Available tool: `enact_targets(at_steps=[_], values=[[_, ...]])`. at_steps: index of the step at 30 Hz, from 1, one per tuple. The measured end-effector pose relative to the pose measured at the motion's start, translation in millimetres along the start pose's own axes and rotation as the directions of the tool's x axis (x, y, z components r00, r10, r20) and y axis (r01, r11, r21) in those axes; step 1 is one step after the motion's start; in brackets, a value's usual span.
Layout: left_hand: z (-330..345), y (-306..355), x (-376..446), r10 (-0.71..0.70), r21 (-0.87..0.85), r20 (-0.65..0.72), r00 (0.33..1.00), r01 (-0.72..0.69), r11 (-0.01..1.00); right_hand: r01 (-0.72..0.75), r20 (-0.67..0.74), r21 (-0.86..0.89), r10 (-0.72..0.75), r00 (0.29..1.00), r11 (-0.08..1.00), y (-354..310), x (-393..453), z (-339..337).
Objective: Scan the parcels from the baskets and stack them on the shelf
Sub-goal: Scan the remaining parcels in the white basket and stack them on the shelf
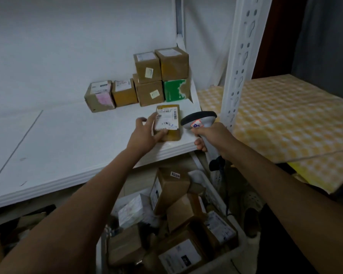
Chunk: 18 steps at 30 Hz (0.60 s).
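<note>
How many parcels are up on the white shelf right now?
7: six parcels at the back, namely two low ones, a brown pair and a green-and-brown pair; one under the left hand. More may hide behind.

parcels: brown cardboard, paper labels | shelf: smooth matt white | scanner: grey plastic

Brown parcels w/ white labels, one green box, yellow-checked sheet.

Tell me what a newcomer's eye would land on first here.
The left hand rests on a flat brown cardboard parcel with a white label at the front edge of the white shelf, while the right hand grips a grey handheld barcode scanner beside it. Behind stands a green-printed box among brown ones.
</note>
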<state>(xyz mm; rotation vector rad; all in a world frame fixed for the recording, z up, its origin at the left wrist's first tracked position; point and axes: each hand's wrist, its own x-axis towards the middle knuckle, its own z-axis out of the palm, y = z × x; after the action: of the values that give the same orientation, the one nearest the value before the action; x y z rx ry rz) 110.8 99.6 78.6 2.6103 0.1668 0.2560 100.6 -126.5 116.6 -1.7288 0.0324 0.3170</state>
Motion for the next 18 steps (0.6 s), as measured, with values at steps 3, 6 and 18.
enact_targets(at_steps=[3,6,18], values=[[15.8,5.4,33.6,0.141,0.069,0.002,0.99,-0.141,0.988,-0.019,0.007,-0.01,0.019,1.0,1.0,7.2,16.6,-5.1],[32.5,15.8,68.1,0.175,0.073,-0.013,0.984,-0.174,0.982,-0.036,0.001,0.005,0.036,0.999,0.999,13.7,31.5,-12.8],[67.1,59.2,138.6,0.197,0.037,-0.082,0.977,-0.195,0.98,-0.004,0.025,0.041,0.002,1.0,0.999,25.1,68.1,-29.0]])
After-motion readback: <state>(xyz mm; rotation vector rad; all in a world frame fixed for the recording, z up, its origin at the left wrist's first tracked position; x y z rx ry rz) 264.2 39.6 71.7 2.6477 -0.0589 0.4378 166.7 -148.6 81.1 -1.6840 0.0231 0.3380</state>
